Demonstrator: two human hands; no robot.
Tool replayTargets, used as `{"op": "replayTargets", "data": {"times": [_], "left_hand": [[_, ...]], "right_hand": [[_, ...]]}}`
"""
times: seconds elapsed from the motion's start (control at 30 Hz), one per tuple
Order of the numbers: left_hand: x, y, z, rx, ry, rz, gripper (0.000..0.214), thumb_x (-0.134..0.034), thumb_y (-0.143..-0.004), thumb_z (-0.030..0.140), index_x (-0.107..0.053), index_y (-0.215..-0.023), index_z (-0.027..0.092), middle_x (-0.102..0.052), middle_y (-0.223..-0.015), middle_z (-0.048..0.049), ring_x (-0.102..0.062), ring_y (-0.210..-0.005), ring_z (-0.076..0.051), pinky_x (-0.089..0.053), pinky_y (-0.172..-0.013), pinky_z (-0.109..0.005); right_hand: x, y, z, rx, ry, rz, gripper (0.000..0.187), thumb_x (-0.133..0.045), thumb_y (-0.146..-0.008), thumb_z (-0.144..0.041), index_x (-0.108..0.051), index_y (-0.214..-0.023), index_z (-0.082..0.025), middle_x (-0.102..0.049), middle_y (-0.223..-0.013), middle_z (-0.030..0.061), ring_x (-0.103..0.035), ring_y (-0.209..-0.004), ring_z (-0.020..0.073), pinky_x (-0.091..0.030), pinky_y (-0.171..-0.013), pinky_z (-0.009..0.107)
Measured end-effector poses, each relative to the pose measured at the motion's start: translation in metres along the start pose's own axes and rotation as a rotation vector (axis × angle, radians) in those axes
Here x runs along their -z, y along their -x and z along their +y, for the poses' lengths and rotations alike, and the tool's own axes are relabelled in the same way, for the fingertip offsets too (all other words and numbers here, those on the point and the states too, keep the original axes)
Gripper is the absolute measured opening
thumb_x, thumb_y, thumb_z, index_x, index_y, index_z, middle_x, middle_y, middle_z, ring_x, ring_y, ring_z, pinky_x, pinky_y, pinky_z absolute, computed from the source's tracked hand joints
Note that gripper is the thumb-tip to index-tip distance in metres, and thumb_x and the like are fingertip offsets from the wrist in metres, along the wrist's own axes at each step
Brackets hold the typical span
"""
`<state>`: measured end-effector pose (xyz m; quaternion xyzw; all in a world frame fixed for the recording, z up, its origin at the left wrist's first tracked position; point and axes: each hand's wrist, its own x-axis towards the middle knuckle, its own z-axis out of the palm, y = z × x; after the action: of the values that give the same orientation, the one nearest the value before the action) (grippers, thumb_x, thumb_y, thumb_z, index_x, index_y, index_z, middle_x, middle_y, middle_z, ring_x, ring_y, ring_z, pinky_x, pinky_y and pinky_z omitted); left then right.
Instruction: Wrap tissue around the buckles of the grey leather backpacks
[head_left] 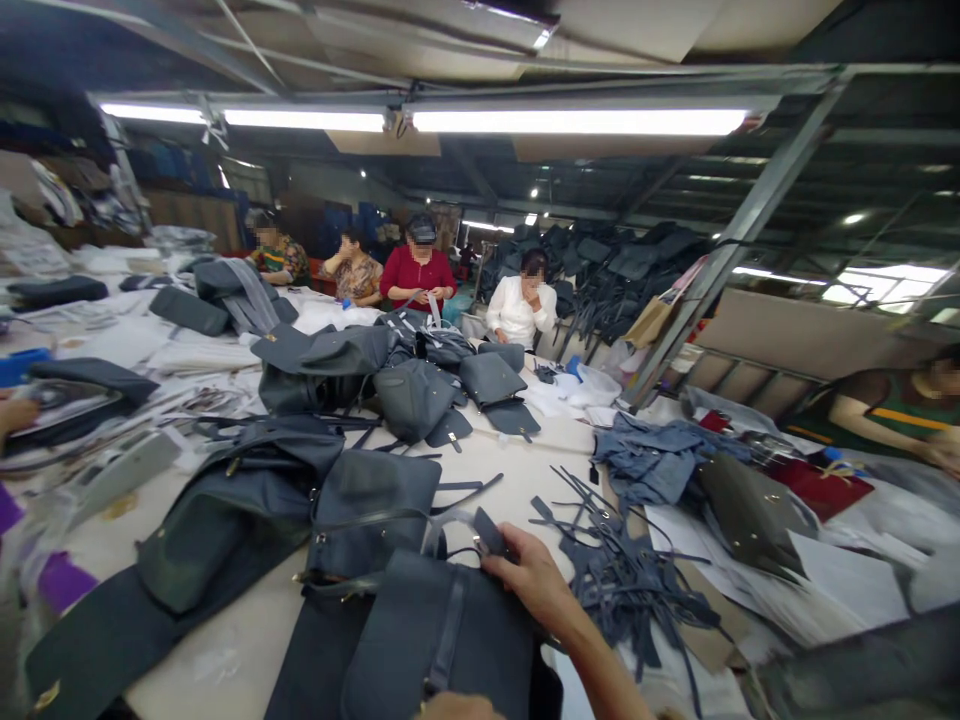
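A dark blue-grey backpack (pixel 405 610) lies on the table right in front of me, with a vertical strap and metal buckle down its front. Above its top edge, my right hand (pixel 529 572) pinches a short dark strap tab (pixel 489 530) between thumb and fingers. Only a small part of my left hand (pixel 459 706) shows at the bottom edge, by the backpack's lower front; its fingers are hidden. Close behind lies another dark backpack (pixel 379 490). A tangled pile of dark straps (pixel 637 585) is to the right of my right hand.
More dark backpacks (pixel 416 395) cover the table's middle and left. A blue denim cloth (pixel 652 455), an olive bag (pixel 750 510) and paper sheets (pixel 847 580) lie to the right. Several people sit across the table (pixel 517 465); another person's hand (pixel 16 412) is at far left.
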<state>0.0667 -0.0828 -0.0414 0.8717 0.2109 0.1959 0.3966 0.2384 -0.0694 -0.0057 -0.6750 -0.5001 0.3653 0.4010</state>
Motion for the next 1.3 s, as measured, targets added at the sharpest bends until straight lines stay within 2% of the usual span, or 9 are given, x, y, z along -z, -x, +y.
{"op": "replayTargets", "data": {"times": [0.07, 0.17, 0.27, 0.43, 0.6, 0.73, 0.93, 1.1, 1.3], "left_hand": [[0.043, -0.003, 0.009, -0.036, 0.069, 0.056, 0.016, -0.066, -0.078, 0.034, -0.072, -0.092, 0.031, -0.073, -0.094, -0.0054, -0.066, -0.090, -0.027, -0.049, -0.081, -0.033], [0.095, -0.023, 0.012, 0.112, 0.072, 0.335, 0.045, -0.060, -0.082, 0.032, -0.058, -0.127, 0.024, -0.055, -0.136, -0.0109, -0.044, -0.128, -0.030, -0.026, -0.111, -0.039], [0.111, -0.053, -0.001, 0.200, 0.113, 0.150, 0.029, -0.059, -0.079, 0.030, -0.066, -0.104, 0.018, -0.065, -0.113, -0.0105, -0.054, -0.108, -0.028, -0.037, -0.099, -0.036], [0.095, -0.077, -0.023, 0.199, 0.194, -0.028, 0.010, -0.053, -0.077, 0.025, -0.058, -0.071, 0.017, -0.055, -0.069, 0.0032, -0.050, -0.069, -0.015, -0.039, -0.066, -0.024], [0.096, -0.070, -0.009, 0.186, 0.237, 0.013, 0.009, -0.051, -0.076, 0.024, -0.056, -0.079, 0.017, -0.053, -0.073, 0.0037, -0.048, -0.072, -0.015, -0.037, -0.065, -0.023], [0.087, -0.056, 0.003, 0.136, 0.190, 0.114, 0.027, -0.044, -0.087, 0.033, -0.058, -0.069, 0.019, -0.058, -0.075, -0.0015, -0.053, -0.077, -0.018, -0.038, -0.073, -0.027], [0.070, -0.057, -0.008, 0.329, 0.144, 0.313, 0.032, -0.045, -0.088, 0.033, -0.058, -0.111, 0.015, -0.056, -0.061, 0.0032, -0.056, -0.062, -0.018, -0.042, -0.063, -0.027], [0.073, -0.070, 0.012, 0.180, -0.093, 0.331, 0.020, -0.051, -0.082, 0.019, -0.065, -0.068, 0.019, -0.060, -0.073, -0.0032, -0.053, -0.081, -0.021, -0.039, -0.074, -0.030], [0.034, -0.030, 0.023, -0.269, -0.408, 0.417, 0.027, -0.041, -0.088, 0.013, -0.067, -0.082, 0.019, -0.056, -0.066, -0.0022, -0.049, -0.056, -0.014, -0.034, -0.051, -0.024]], "right_hand": [[-0.001, 0.004, 0.007, 0.008, -0.038, -0.029, 0.011, -0.057, -0.070, -0.024, -0.062, -0.078, -0.020, -0.056, -0.063, -0.0048, -0.050, -0.061, 0.0136, -0.039, -0.056, 0.022], [0.001, 0.010, 0.012, 0.000, -0.080, -0.033, 0.012, -0.058, -0.072, -0.027, -0.062, -0.081, -0.020, -0.053, -0.061, -0.0059, -0.048, -0.059, 0.0131, -0.036, -0.056, 0.023], [0.005, 0.018, 0.004, 0.004, -0.035, -0.020, 0.017, -0.059, -0.074, -0.030, -0.064, -0.088, -0.022, -0.056, -0.065, -0.0045, -0.050, -0.063, 0.0150, -0.037, -0.059, 0.025], [0.006, 0.049, -0.009, -0.024, 0.102, 0.264, 0.032, -0.049, -0.080, -0.052, -0.057, -0.069, -0.024, -0.059, -0.069, 0.0014, -0.054, -0.064, 0.0183, -0.042, -0.058, 0.028], [-0.015, 0.072, -0.006, -0.410, -0.270, -0.171, 0.039, -0.045, -0.080, -0.060, -0.052, -0.073, -0.021, -0.052, -0.048, -0.0051, -0.035, -0.030, 0.0063, -0.020, -0.031, 0.019], [-0.038, 0.050, -0.008, -0.403, -0.580, -0.046, 0.039, -0.055, -0.075, -0.057, -0.054, -0.075, -0.018, -0.050, -0.045, -0.0081, -0.031, -0.028, 0.0033, -0.019, -0.027, 0.015], [-0.055, 0.025, -0.010, -0.260, -0.853, 0.056, 0.052, -0.073, -0.063, -0.062, -0.059, -0.082, -0.016, -0.053, -0.056, -0.0078, -0.034, -0.035, 0.0006, -0.020, -0.030, 0.012], [-0.042, 0.047, -0.009, -0.250, -0.677, -0.026, 0.052, -0.074, -0.060, -0.063, -0.056, -0.075, -0.017, -0.061, -0.061, -0.0025, -0.054, -0.043, 0.0078, -0.039, -0.036, 0.016], [-0.022, 0.073, -0.002, -0.225, -0.598, -0.144, 0.040, -0.072, -0.070, -0.054, -0.059, -0.076, -0.017, -0.061, -0.060, -0.0036, -0.056, -0.050, 0.0099, -0.044, -0.049, 0.021]]}}
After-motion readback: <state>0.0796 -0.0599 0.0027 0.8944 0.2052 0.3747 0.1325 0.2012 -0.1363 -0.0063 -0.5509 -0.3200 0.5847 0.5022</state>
